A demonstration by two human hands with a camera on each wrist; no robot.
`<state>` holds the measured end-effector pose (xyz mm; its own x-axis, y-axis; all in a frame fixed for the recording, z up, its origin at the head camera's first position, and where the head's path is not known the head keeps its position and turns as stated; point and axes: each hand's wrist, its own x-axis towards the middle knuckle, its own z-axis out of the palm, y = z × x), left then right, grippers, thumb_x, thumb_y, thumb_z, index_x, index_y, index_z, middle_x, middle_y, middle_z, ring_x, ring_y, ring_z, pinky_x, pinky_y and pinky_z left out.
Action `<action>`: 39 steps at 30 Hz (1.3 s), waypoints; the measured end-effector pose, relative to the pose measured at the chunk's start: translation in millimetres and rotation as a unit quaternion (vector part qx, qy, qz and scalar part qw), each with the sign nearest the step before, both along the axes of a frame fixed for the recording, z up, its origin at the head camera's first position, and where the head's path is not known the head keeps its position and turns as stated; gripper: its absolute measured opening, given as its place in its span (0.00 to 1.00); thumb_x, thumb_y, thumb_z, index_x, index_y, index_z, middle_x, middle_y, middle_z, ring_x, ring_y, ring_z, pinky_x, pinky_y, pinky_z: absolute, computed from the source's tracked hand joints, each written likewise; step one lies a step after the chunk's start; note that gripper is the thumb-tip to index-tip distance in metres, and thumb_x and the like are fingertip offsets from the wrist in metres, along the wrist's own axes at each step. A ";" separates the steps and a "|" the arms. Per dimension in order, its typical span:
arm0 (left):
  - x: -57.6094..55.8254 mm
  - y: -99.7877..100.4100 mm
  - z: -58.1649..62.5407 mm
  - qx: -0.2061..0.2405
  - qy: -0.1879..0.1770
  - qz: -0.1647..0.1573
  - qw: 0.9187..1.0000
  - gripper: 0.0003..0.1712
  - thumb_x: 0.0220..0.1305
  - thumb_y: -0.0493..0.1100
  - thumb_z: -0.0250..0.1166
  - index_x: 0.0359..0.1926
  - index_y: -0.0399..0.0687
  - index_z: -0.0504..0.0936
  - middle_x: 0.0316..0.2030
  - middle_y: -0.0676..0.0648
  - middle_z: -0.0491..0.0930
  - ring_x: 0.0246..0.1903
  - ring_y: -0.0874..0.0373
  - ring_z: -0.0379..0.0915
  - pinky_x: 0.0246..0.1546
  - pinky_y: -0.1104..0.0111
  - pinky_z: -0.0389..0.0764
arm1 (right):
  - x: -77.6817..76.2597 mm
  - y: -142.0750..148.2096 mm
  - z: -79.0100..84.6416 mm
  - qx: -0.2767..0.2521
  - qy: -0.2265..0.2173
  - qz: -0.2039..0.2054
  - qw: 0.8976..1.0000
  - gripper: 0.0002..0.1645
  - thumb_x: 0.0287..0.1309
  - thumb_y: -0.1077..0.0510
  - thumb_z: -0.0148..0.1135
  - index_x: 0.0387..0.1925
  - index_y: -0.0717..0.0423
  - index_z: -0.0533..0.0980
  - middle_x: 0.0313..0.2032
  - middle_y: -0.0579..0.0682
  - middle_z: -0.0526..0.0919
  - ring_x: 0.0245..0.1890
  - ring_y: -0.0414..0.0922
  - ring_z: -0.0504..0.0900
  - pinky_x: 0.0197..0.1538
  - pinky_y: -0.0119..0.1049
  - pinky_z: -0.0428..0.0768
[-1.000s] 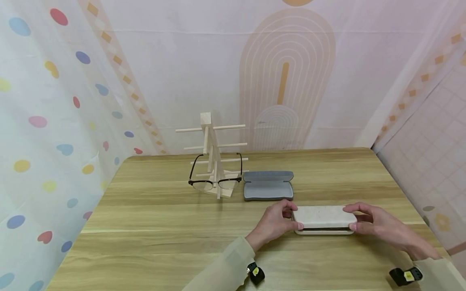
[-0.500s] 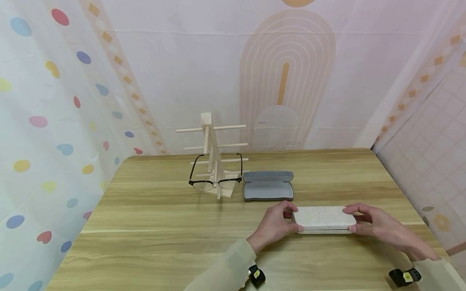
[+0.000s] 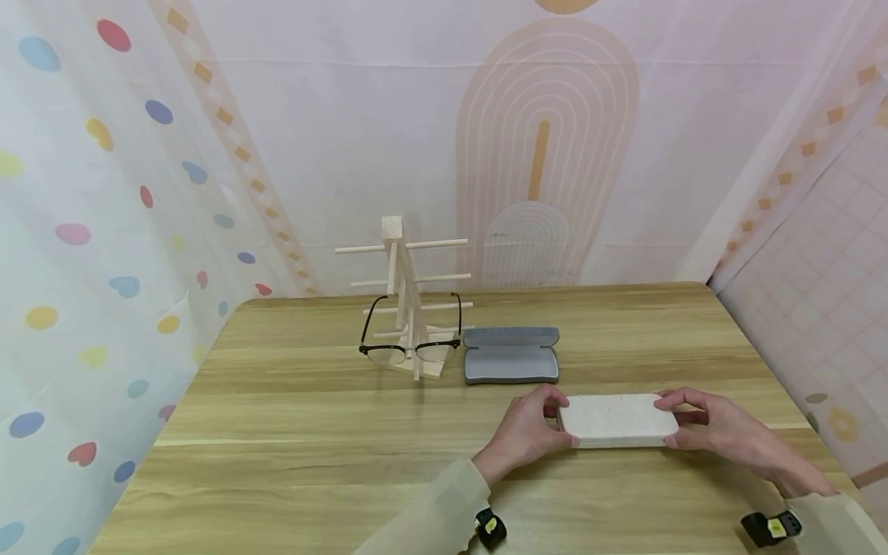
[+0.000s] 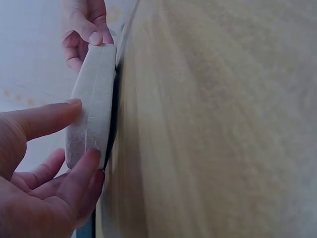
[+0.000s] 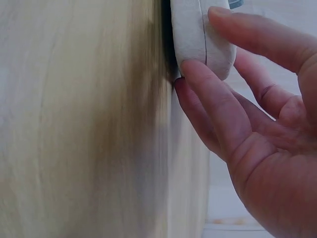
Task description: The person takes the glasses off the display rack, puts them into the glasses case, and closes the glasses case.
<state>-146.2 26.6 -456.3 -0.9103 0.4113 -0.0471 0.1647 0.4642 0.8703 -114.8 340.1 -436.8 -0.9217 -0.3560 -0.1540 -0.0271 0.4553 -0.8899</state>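
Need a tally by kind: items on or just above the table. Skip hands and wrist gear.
Cases: 2 (white case, grey case)
Pairs of glasses: 1
Wooden stand: 1
Total: 4

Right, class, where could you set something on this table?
The table is bare left of the glasses, and right of the grey case behind the white case. Crowded: stand and glasses beside grey case, white case between left hand and right hand.

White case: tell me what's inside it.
Only the outside of the white case shows, held at its ends by the left hand and right hand; it is closed, hiding whatever is inside.
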 end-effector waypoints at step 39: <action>24.2 -33.3 22.8 0.209 0.099 0.129 0.964 0.06 0.72 0.39 0.65 0.47 0.48 0.84 0.41 0.53 0.89 0.48 0.57 0.82 0.58 0.53 0.77 | 16.2 -65.3 18.6 0.095 0.272 -0.202 0.936 0.11 0.74 0.58 0.61 0.48 0.58 0.86 0.44 0.57 0.90 0.40 0.22 0.80 0.40 0.14 0.76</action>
